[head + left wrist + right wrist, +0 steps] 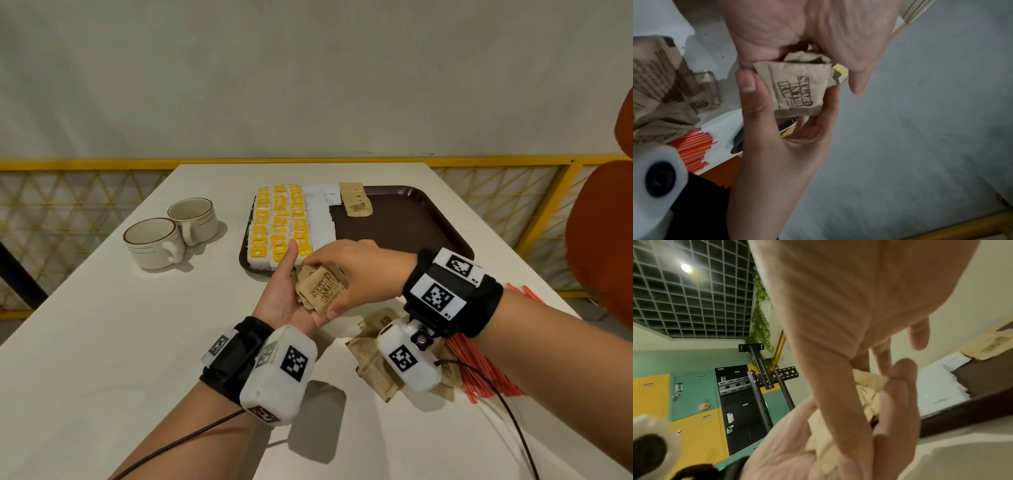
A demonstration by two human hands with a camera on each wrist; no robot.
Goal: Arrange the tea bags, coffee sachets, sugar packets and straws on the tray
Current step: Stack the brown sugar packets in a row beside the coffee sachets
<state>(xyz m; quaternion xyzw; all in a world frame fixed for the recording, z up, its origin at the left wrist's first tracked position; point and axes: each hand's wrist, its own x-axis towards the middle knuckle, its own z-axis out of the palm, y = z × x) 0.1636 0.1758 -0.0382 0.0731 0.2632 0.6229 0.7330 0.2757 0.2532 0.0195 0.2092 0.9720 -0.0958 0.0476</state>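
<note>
Brown sugar packets [320,291] lie bunched in my left hand [286,298], palm up, just off the tray's [411,219] near edge. My right hand [356,270] comes over them from the right and pinches the top packet [797,91] between thumb and fingers. More packets [371,363] and straws [486,373] lie on the table [102,342] under my right wrist.

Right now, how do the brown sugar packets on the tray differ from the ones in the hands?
The sugar packets on the tray lie flat in a tidy overlapping column; the sugar packets in the hands form a loose, crumpled bunch. The tray ones are untouched; the bunch rests in the left hand while the right hand pinches its top packet. Both are brown with dark print.
</note>
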